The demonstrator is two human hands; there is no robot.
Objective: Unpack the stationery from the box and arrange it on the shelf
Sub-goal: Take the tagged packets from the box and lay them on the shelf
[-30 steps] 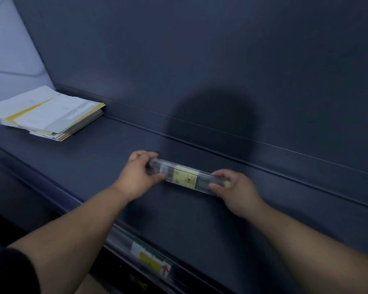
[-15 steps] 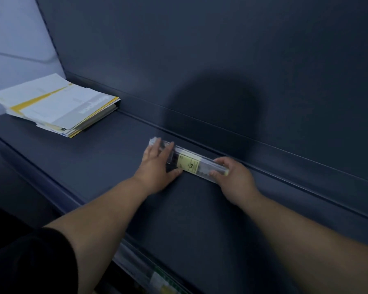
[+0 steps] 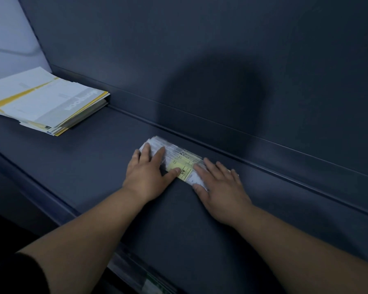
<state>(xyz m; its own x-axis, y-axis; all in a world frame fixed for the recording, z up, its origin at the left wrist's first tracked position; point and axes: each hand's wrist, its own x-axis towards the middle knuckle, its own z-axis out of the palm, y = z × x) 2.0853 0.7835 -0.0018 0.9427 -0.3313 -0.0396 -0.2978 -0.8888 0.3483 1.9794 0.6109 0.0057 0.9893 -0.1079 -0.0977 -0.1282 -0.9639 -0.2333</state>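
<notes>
A long clear plastic pack (image 3: 182, 164) with a yellow label lies flat on the dark shelf (image 3: 94, 166), close to the ridge along the shelf's back. My left hand (image 3: 148, 175) rests flat on the pack's left end, fingers straight. My right hand (image 3: 220, 187) lies flat over its right end, fingers spread. The ends of the pack are hidden under both hands. The box is not in view.
A stack of white and yellow booklets (image 3: 45, 100) lies at the shelf's far left, against the back panel (image 3: 200, 49). A label strip (image 3: 149, 281) runs along the shelf's front edge below my arms.
The pack went from held above the shelf to lying flat on it near the back. Both hands let go of its ends and now press flat on top.
</notes>
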